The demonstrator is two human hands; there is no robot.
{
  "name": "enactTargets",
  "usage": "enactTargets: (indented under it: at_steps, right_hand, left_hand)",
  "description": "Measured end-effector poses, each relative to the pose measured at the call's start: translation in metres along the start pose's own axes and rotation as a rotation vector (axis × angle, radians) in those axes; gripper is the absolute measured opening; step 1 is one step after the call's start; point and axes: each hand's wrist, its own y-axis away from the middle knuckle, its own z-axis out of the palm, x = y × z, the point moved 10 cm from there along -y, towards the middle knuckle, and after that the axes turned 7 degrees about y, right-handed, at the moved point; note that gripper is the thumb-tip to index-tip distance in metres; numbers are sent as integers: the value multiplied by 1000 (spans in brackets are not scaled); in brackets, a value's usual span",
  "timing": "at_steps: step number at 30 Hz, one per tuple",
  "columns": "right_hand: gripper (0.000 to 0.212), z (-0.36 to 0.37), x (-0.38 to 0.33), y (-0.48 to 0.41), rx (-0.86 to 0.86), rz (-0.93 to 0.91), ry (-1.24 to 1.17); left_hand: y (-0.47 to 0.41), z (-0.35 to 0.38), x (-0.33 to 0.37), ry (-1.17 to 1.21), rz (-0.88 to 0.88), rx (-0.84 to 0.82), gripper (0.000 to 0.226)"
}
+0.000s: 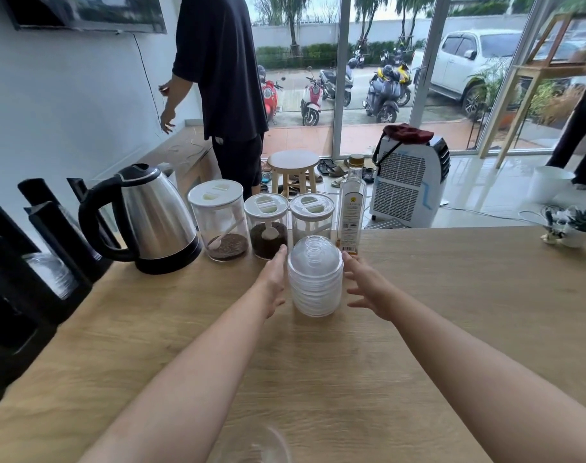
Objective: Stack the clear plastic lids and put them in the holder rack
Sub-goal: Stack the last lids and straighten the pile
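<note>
Both hands are flanking the lid stack (315, 277) standing mid-frame on the tabletop (451, 312). The left hand (274, 283) is lying flat against it, fingers open. The right hand (368, 287) is spreading open just beside it.

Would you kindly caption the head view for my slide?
Both open hands, left hand and right hand, flank a lid stack on the table.

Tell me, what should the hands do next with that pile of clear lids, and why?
Probably close both hands onto the stack of clear dome lids and lift it. The left hand lies along its left side, the right hand is open just beside it, and the black holder rack stands away at the left end of the wooden counter.
</note>
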Motion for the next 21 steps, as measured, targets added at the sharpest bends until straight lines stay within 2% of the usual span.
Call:
enactTargets:
  at_steps: [4, 13, 21]
  right_hand:
    - [75, 10, 16, -2, -84, 102, -55]
    - [89, 30, 18, -1, -217, 159, -119]
    - [87, 33, 17, 5, -201, 190, -72]
  left_hand:
    - [14, 17, -15, 13, -127, -114, 81]
    - [28, 40, -11, 62, -218, -190, 92]
    - [-2, 17, -24, -15, -226, -58, 93]
